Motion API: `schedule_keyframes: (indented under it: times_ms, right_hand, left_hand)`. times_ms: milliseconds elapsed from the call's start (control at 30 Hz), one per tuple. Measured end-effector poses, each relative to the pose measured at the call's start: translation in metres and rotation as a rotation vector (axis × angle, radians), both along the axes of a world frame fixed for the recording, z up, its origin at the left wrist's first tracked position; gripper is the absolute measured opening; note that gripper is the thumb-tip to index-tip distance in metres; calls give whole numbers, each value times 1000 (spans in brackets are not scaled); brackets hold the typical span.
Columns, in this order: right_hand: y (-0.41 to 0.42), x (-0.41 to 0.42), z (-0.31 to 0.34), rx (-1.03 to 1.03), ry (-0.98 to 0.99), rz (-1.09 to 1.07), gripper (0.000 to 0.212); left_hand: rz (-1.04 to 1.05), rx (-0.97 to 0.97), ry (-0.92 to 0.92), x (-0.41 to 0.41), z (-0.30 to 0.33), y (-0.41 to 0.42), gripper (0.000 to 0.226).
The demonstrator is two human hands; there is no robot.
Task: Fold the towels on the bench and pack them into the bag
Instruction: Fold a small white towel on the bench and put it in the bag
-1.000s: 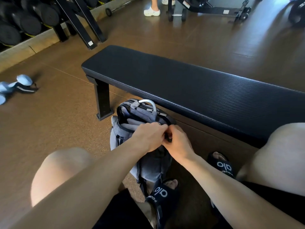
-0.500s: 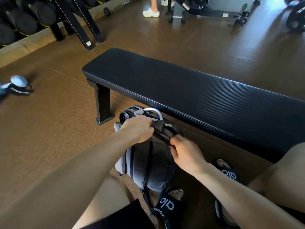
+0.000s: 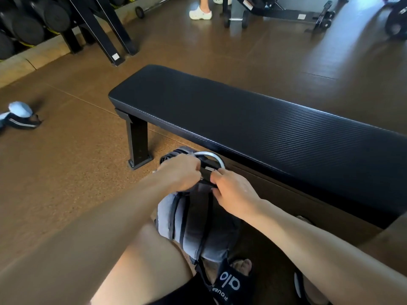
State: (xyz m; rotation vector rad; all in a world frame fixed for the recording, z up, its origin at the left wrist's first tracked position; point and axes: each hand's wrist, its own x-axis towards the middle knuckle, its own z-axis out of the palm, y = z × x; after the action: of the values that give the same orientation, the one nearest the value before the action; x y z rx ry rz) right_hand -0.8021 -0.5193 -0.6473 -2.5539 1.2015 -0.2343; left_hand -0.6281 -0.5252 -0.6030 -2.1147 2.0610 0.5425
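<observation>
A grey backpack (image 3: 193,230) with black trim and a pale loop handle (image 3: 212,156) stands on the floor between my feet, against the near side of the black padded bench (image 3: 253,128). My left hand (image 3: 179,171) grips the top of the bag just left of the handle. My right hand (image 3: 234,192) pinches the black top edge of the bag on the right. The two hands are almost touching. The bag's top looks closed. No towel shows on the bench or in the bag.
The bench's black leg (image 3: 137,143) stands left of the bag. Black slides are on my feet (image 3: 231,282). A blue and dark bundle (image 3: 19,116) lies on the brown floor at far left. A dumbbell rack (image 3: 33,23), another person's white shoe (image 3: 200,14) and gym machines (image 3: 275,9) stand beyond.
The open bag top has been drawn shut. My hands moved apart along the top edge, then came together again near the handle. The view tilted, and the bag now stands closer to the bench.
</observation>
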Motion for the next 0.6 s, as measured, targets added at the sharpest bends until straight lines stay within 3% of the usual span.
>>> schedule_keyframes:
  times_ms: [100, 200, 367, 433, 600]
  right_hand:
    - [-2, -14, 1, 51, 30, -30, 7]
    - [-6, -17, 7, 133, 63, -69, 8]
    - [-17, 30, 18, 225, -126, -101, 40]
    - [-22, 53, 12, 203, -91, -94, 43]
    - [-31, 74, -1, 210, 51, -48, 27]
  left_hand:
    - [125, -21, -28, 30, 3, -8, 16]
    - [194, -66, -6, 56, -5, -11, 28]
    - [208, -116, 104, 58, -15, -17, 19]
    - [208, -139, 122, 60, -16, -19, 17]
    - [216, -178, 152, 72, -30, -22, 11]
